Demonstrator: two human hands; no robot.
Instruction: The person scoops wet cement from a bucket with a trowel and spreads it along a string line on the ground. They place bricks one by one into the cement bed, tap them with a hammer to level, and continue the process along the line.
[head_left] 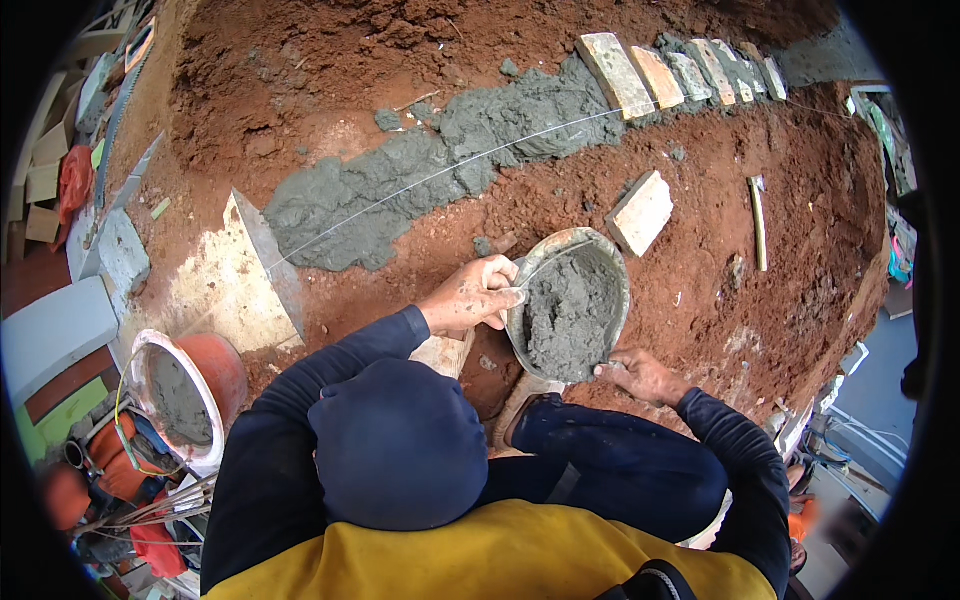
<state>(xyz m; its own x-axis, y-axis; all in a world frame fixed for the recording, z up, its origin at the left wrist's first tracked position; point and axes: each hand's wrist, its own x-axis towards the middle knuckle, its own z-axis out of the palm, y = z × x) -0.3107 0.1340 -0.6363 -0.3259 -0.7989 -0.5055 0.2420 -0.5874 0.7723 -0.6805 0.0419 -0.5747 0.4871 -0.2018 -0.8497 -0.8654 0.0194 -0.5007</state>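
Observation:
A dark bucket of grey mortar sits in the middle, held between both hands. My left hand grips the upper left of its rim, near the thin handle, and my right hand grips the lower right rim. Just above the bucket lies a loose pale brick. A long bed of wet mortar runs across the soil, crossed by a taut white string. At its right end stands a row of bricks set in mortar.
An orange bucket of mortar stands at lower left beside cluttered tools. A pale board lies at the left end of the mortar bed. A wooden-handled tool lies on the soil to the right. Another person's hand shows at the lower right edge.

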